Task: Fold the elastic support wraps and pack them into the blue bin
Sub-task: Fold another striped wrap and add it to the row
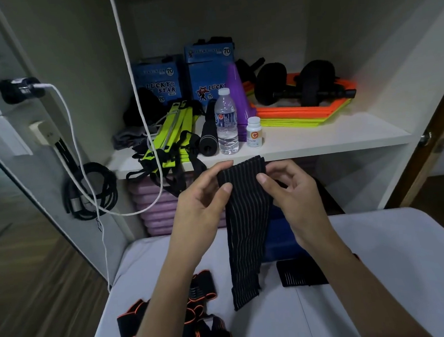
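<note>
Fingers [227, 187] of both hands pinch the top edge of a black ribbed wrap [243, 233] at the centre of the frame, the left hand [200, 204] gripping its upper left corner and the right hand [292, 192] closed on its upper right corner. Held in the air, the wrap hangs with its long axis running top to bottom, and its frayed lower end [245, 296] appears to reach the white bench [382, 262] just below centre, though contact cannot be confirmed. Both hands sit level on the short edge, neither nearer to the free end, so a fold looks to depend on bringing that top edge down the strip toward the lower end.

Behind the wrap, right of centre, the blue bin [279, 241] stands partly hidden by the right forearm; its opening is not visible. A folded black wrap [300, 272] lies on the bench just beside the bin, at lower right of centre. Orange-trimmed wraps [198, 290] lie loose at lower left, well apart from the bin. Bare bench shows between the hanging strip and the folded wrap, and wider to the right.

Across the upper frame, a shelf [319, 136] holds a water bottle [226, 122], among other gear, just beyond the fingers. A white cable [135, 95] hangs at upper left, clear of the hands.
</note>
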